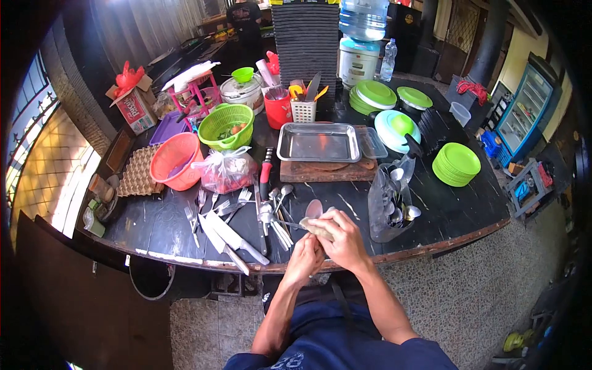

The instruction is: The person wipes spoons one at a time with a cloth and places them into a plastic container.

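Note:
My hands meet above the front edge of the black table. My left hand is closed, its fingers wrapped round what looks like the handle of a spoon, whose rounded bowl shows above my fingers. My right hand pinches a beige cloth against the spoon just below that bowl. The handle itself is hidden by my fingers and the cloth. Several spoons lie just left of my hands, beside a long knife with a red and black handle. Further left are two broad knives and several forks.
A clear plastic bag of spoons stands right of my hands. Behind lie a metal tray on a wooden board and a bag of red food. Green plates are stacked at right; baskets stand at left.

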`<state>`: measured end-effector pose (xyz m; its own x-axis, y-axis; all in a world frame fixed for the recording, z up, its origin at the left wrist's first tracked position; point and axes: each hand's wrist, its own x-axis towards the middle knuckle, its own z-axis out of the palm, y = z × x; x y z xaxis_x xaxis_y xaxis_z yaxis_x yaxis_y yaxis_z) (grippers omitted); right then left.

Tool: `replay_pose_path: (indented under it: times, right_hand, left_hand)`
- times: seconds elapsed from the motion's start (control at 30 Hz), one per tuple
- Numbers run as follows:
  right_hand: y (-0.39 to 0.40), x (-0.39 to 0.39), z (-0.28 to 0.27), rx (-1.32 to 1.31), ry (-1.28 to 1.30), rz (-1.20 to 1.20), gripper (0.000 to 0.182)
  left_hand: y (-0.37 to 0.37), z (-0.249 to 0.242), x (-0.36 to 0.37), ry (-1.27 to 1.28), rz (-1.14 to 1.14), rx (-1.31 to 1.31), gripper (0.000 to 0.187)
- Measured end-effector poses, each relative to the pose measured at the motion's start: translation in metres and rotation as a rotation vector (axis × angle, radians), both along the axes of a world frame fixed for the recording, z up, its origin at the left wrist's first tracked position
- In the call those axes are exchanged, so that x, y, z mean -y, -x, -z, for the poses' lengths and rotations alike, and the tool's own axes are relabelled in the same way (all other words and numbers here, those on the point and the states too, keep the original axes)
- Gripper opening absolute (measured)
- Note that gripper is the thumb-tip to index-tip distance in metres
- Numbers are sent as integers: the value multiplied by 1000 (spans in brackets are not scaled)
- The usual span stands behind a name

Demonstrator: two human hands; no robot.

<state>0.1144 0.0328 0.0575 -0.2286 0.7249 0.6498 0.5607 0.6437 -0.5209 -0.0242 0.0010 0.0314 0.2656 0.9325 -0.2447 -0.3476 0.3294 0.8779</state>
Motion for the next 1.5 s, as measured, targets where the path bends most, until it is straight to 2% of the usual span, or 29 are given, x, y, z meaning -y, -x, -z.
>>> replay_pose_path:
  times: [0.07, 0.13, 0.23, 0.3, 0.33, 0.4, 0.43, 0.5, 0.6, 0.67, 0.7, 0.8, 0.87, 0.97, 1.03, 1.07, 1.13, 1.2, 1.33, 1.4, 1.5]
  right_hand:
    - [-6, 0, 0, 49, -10, 31, 33]
    - [-5, -6, 1, 8, -134, 175, 41]
    - [-2, -16, -3, -84, -202, 279, 37]
    - [3, -21, -5, -439, -62, 241, 26]
    - [5, -19, -4, -611, 156, 156, 18]
    - [3, -14, 2, -850, 562, 27, 22]
    - [0, -12, 6, -850, 559, 28, 22]
    - [-6, -11, 19, -1082, 892, -182, 27]
    - [0, -5, 47, -1053, 1019, -200, 27]
    - [22, 5, 39, -1029, 715, -95, 27]
    - [19, 8, 40, -999, 735, -129, 27]
    - [16, 17, 40, -930, 804, -150, 29]
    - [19, 22, 40, -832, 717, -192, 34]
    - [19, 28, 36, -815, 710, -163, 38]
    - [24, 32, 42, -817, 656, -129, 38]
    - [24, 33, 42, -819, 653, -128, 38]
    - [23, 37, 36, -521, 396, -19, 34]
    - [21, 38, 45, -549, 388, -5, 32]
    - [11, 45, 42, -412, 426, 22, 29]
    - [6, 48, 46, -321, 410, 0, 29]
    - [0, 52, 46, -240, 411, 75, 31]
  left_hand:
    - [-1, 5, 6, -26, 30, 1, 29]
    - [-5, -1, 10, -1, 50, -1, 30]
    - [-9, -7, 10, -11, 120, -7, 34]
    - [-7, -1, 8, -52, 118, -23, 36]
    - [-6, 1, 7, -87, 118, -37, 38]
    - [-2, 3, 4, -75, 124, -42, 40]
    - [0, 3, 3, -59, 131, -45, 42]
    - [2, 3, 3, -56, 115, -25, 43]
    - [3, 9, 2, -72, 76, -21, 45]
    - [4, 7, 0, -17, 17, -134, 43]
    - [-2, 10, 0, -126, -78, -211, 33]
    - [3, 22, -4, -85, -126, -230, 25]
    - [7, 41, -15, -205, -161, -62, 29]
    - [3, 39, -21, -285, -196, 4, 31]
    - [4, 43, -24, -187, -255, 211, 31]
    - [3, 44, -23, -189, -252, 210, 31]
    - [-4, 20, -18, -19, -338, 430, 33]
    - [-3, 23, -21, -17, -323, 430, 36]
    - [-4, 20, -24, -135, -352, 252, 29]
    - [0, 20, -30, -187, -328, 50, 21]
    - [-10, 8, -39, -245, -288, 102, 13]
